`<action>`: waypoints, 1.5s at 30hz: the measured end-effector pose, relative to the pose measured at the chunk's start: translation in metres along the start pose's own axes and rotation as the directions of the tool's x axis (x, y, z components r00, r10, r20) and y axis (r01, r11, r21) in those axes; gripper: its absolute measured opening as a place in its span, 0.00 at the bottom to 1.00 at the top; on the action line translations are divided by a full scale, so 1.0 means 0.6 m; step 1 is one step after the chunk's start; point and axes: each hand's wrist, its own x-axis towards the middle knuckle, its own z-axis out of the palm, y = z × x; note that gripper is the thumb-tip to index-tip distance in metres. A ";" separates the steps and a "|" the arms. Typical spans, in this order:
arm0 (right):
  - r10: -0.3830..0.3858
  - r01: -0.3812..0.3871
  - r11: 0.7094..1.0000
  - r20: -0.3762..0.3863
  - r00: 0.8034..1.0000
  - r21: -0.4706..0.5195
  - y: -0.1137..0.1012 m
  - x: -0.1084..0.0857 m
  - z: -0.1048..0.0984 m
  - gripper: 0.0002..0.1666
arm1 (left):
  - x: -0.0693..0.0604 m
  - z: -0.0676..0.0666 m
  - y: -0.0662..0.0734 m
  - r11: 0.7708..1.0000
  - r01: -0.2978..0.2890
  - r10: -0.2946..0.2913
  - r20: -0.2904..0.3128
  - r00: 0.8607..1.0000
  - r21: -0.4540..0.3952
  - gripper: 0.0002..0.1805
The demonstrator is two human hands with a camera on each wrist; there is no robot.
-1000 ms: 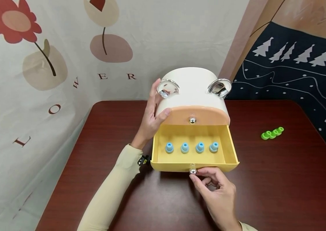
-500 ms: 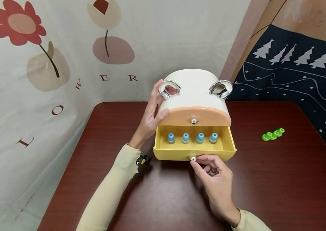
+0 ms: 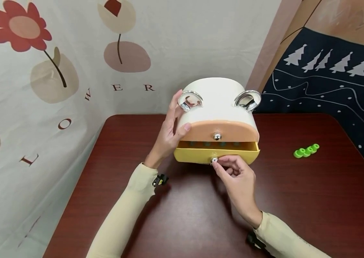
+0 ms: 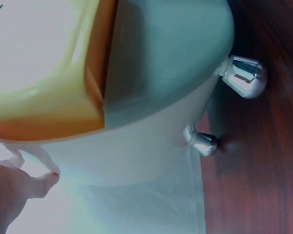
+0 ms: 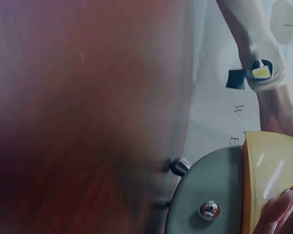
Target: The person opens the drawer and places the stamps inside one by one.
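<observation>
A small white cabinet [image 3: 219,98] with mirrored silver ears stands on the table. Its upper drawer front is orange [image 3: 236,132], and the yellow drawer [image 3: 190,155] below juts out slightly. Several light-blue stepped plastic pieces [image 3: 207,143] stand inside, mostly hidden in shadow. My right hand [image 3: 240,181] pinches the yellow drawer's silver knob [image 3: 214,160] between thumb and index finger. My left hand [image 3: 168,136] lies against the cabinet's left side, fingers extended along it and thumb at the front edge. A grey-green front [image 4: 171,48] shows below the yellow drawer in the left wrist view.
On the right part of the dark red-brown table [image 3: 182,215] lies a row of joined green stepped pieces [image 3: 306,151]. Silver feet [image 4: 244,78] support the cabinet. Behind the table hang a flower-printed cloth [image 3: 182,43] and a dark tree-printed cloth [image 3: 324,86].
My right hand has pushed the yellow drawer most of the way into the cabinet, and the light-blue pieces have slid inward with it. The left hand has stayed against the cabinet's side.
</observation>
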 end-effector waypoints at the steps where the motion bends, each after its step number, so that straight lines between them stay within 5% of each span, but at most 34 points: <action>1: 0.001 -0.001 1.000 0.000 1.000 -0.004 0.002 0.004 0.001 0.10 | -0.001 0.002 0.000 1.000 -0.003 0.004 -0.006 1.000 0.011 0.48; 20: -0.008 0.008 1.000 -0.021 1.000 0.004 0.015 0.037 0.016 0.11 | -0.001 0.032 -0.010 0.986 -0.094 0.116 -0.169 0.979 0.135 0.44; 26: 0.086 -0.086 0.993 -0.009 0.996 -0.080 0.023 0.028 0.011 0.11 | -0.002 0.033 -0.014 0.985 -0.088 0.114 -0.175 0.978 0.149 0.50; 33: 0.283 -0.275 0.945 0.022 0.959 -0.179 0.038 0.018 -0.002 0.14 | -0.001 0.032 -0.023 0.979 -0.103 0.134 -0.172 0.976 0.177 0.55; 40: 0.455 -0.460 0.886 0.076 0.887 0.056 0.055 0.006 0.009 0.16 | 0.001 0.030 -0.022 0.979 -0.125 0.153 -0.177 0.972 0.161 0.51; 45: 0.463 -0.460 0.876 0.010 0.886 0.147 0.064 -0.001 0.030 0.16 | 0.003 0.028 -0.020 0.980 -0.131 0.156 -0.170 0.973 0.147 0.48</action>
